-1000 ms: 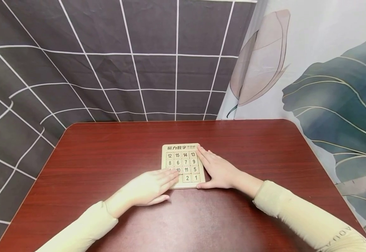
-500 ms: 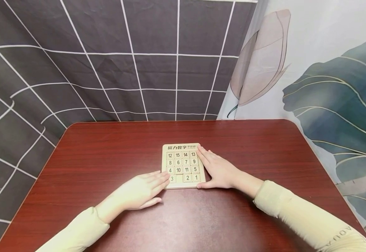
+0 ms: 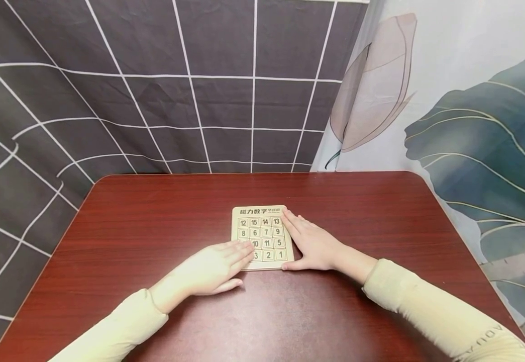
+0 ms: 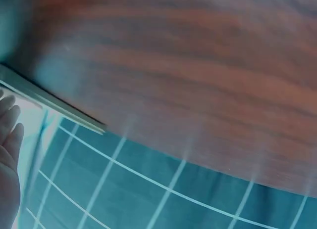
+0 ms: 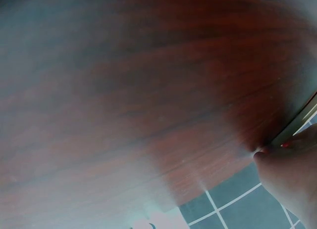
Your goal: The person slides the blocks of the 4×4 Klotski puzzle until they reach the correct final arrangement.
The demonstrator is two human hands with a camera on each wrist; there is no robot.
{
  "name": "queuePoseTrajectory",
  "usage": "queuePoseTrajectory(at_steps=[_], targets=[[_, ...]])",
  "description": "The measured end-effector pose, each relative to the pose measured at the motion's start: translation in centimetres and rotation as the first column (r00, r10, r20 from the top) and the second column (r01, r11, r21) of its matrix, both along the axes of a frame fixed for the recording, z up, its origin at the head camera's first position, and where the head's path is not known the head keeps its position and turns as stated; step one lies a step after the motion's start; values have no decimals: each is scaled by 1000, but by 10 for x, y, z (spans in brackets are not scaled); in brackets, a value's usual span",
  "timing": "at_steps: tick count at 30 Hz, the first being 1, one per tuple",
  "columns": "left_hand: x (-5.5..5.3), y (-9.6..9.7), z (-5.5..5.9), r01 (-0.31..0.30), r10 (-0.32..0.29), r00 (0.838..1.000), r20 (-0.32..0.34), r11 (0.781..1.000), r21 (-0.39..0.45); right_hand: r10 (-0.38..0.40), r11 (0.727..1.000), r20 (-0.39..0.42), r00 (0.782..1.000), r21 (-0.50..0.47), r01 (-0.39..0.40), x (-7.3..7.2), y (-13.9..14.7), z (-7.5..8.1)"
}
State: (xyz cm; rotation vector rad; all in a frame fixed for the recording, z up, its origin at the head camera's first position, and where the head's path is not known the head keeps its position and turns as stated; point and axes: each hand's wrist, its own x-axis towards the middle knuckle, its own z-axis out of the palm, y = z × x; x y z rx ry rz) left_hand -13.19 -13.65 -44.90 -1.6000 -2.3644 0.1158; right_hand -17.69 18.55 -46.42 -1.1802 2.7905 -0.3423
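Note:
A pale wooden number sliding puzzle [image 3: 262,212] lies flat on the table in the head view, dark lettering along its far edge. My left hand [image 3: 212,266] comes in from the left, its straight fingers resting on the tile marked 3 [image 3: 256,256] and covering the near left corner of the grid. Along the puzzle's right edge lies my right hand [image 3: 316,246], fingertips at the far corner and thumb at the near one. The left wrist view catches the puzzle's side edge [image 4: 59,106]; in the right wrist view part of the right hand [image 5: 290,177] touches it.
The red-brown wood-grain table [image 3: 163,211] reaches back to a dark curtain with white grid lines [image 3: 221,100]. A pale curtain printed with large leaves [image 3: 479,120] hangs at the right. Both forearms wear light sleeves [image 3: 122,322].
My left hand drew back left, then moved right again. The 3 tile slid right from the near left corner into the gap beside the 2. The right hand stayed in place.

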Motion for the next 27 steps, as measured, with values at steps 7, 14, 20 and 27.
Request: queuePoseTrajectory(at_steps=[7, 14, 20, 27], targets=[[-11, -16, -2, -60, 60, 998, 7, 998, 28, 1, 1000, 7, 1000, -1, -1, 0, 0, 1], [-7, -18, -2, -74, 73, 997, 15, 997, 21, -1, 1000, 10, 1000, -1, 1, 0, -1, 1], [1, -18, -4, -18, 19, 1000, -22, 999, 37, 1, 1000, 8, 1000, -1, -1, 2, -2, 2], [5, -19, -5, 39, -35, 995, -97, 998, 44, -2, 1000, 0, 1000, 3, 2, 1, -1, 1]])
